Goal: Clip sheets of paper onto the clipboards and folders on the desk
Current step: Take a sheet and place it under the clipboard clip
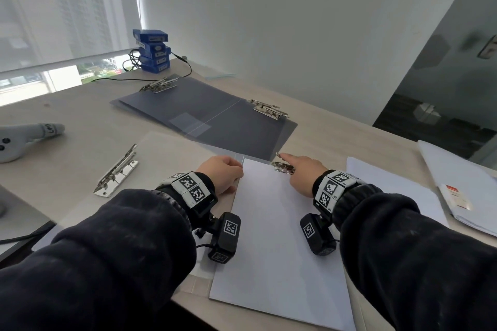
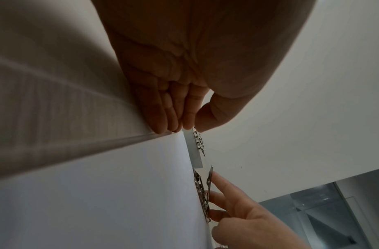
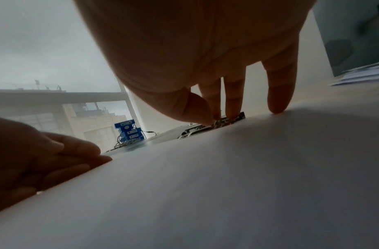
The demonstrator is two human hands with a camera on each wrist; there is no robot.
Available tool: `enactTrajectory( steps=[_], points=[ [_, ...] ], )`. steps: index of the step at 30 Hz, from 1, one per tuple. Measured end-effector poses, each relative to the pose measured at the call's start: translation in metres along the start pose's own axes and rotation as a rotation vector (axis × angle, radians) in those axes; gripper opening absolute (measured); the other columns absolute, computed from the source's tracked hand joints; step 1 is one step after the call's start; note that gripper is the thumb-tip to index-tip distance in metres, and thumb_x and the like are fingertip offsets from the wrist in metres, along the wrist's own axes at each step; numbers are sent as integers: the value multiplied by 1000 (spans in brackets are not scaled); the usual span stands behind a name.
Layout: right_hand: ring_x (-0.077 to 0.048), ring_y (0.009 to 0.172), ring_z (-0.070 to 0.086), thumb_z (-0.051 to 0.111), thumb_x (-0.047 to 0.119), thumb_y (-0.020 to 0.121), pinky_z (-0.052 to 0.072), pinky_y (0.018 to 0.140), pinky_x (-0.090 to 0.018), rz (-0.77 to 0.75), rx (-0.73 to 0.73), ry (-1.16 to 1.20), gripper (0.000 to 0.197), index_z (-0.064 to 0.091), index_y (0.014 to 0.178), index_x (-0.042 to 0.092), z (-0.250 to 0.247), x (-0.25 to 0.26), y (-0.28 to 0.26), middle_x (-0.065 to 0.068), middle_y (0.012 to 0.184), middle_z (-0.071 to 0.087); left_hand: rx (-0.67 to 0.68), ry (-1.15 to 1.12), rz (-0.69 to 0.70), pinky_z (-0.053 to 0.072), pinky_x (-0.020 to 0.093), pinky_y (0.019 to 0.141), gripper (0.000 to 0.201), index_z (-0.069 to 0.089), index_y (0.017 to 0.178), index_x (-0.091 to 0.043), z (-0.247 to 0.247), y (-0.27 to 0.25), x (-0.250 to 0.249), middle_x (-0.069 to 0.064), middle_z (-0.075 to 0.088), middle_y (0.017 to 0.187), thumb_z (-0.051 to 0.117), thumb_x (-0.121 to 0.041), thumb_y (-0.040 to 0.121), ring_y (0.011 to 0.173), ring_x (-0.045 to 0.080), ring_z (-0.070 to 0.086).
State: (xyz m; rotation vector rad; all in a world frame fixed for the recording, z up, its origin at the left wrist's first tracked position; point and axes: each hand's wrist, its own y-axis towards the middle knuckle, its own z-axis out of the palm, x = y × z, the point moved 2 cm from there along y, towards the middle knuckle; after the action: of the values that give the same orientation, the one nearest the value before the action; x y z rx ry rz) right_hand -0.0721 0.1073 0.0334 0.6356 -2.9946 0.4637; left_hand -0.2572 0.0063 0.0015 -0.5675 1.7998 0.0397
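Note:
A white sheet of paper [image 1: 279, 236] lies on the right half of a translucent folder [image 1: 172, 150] right in front of me. My left hand [image 1: 238, 170] sits at the sheet's top left corner, fingers and thumb [image 2: 205, 118] curled together and pinching the edge there. My right hand [image 1: 285, 164] is at the metal clip [image 1: 282, 168] on the sheet's top edge. Its thumb and index finger [image 3: 214, 104] pinch the clip, whose lever [image 2: 209, 178] stands raised, while another fingertip rests on the paper. The folder's left half carries a second clip [image 1: 117, 176].
An open dark folder [image 1: 209, 115] with two metal clips [image 1: 160, 85] lies farther back. Behind it is a stack of blue boxes [image 1: 153, 51] with cables. Loose white sheets [image 1: 390, 185] and a document pile [image 1: 462, 188] are at the right, a grey device [image 1: 24, 140] at the left.

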Motion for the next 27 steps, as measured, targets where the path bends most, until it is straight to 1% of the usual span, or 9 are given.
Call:
enactTrajectory(
  steps=[3, 6, 9, 13, 16, 18, 22, 25, 27],
  points=[
    [-33, 136, 36, 29, 2, 87, 42, 105, -43, 2, 40, -137, 82, 12, 155, 46, 0, 4, -3, -4, 152, 39, 2, 5, 1, 53, 20, 53, 18, 71, 103, -20, 1, 1, 0, 1, 68, 95, 59, -17, 89, 63, 14, 64],
    [-30, 134, 35, 30, 1, 78, 47, 98, -49, 17, 79, -246, 92, 6, 152, 52, 0, 8, -2, -3, 143, 41, 2, 5, 0, 53, 21, 55, 18, 71, 103, -20, 1, 3, 1, 0, 68, 95, 60, -18, 89, 63, 15, 64],
    [-30, 133, 34, 34, 3, 81, 45, 96, -50, -1, 86, -348, 88, 8, 153, 47, 2, 12, 0, -3, 139, 43, -4, -6, -2, 53, 21, 54, 18, 71, 102, -20, 1, 4, 3, 0, 68, 93, 60, -18, 88, 63, 15, 64],
    [-31, 130, 36, 40, 3, 83, 45, 94, -48, -4, 92, -404, 86, 11, 153, 44, 3, 13, 0, -4, 138, 44, -5, 7, 1, 53, 19, 53, 17, 71, 102, -21, 1, 4, 3, -1, 68, 92, 60, -19, 88, 61, 13, 64],
    [-31, 131, 37, 44, 4, 84, 45, 96, -47, -8, 92, -425, 87, 9, 153, 44, 2, 13, 0, -4, 140, 43, -4, 10, 3, 50, 17, 49, 17, 71, 102, -20, 1, 3, 2, -1, 68, 92, 60, -18, 89, 61, 13, 63],
    [-31, 132, 37, 45, 5, 86, 44, 97, -47, -20, 89, -433, 86, 9, 154, 43, 1, 13, 0, -3, 142, 42, -3, 14, 4, 51, 18, 49, 17, 71, 102, -20, 1, 3, 1, -1, 68, 91, 60, -18, 89, 60, 14, 62],
    [-33, 131, 38, 42, 8, 86, 45, 100, -46, -39, 76, -405, 82, 11, 155, 40, 3, 12, 2, -4, 144, 41, -1, 30, 10, 48, 13, 43, 18, 71, 104, -18, 0, 1, 0, 1, 67, 92, 60, -17, 89, 59, 13, 62],
    [-33, 133, 37, 36, 7, 86, 42, 102, -43, -46, 68, -344, 82, 9, 156, 42, 1, 7, 1, -2, 149, 41, 1, 40, 9, 48, 14, 44, 18, 71, 104, -19, -1, 0, -2, 0, 67, 93, 60, -18, 89, 60, 14, 63],
    [-32, 138, 32, 33, 4, 88, 38, 108, -42, -43, 75, -272, 81, 10, 156, 41, -1, 3, -2, 1, 155, 36, 4, 49, 7, 50, 16, 47, 18, 71, 104, -19, -1, -1, -4, -1, 68, 94, 60, -18, 89, 61, 14, 63]
  ],
)
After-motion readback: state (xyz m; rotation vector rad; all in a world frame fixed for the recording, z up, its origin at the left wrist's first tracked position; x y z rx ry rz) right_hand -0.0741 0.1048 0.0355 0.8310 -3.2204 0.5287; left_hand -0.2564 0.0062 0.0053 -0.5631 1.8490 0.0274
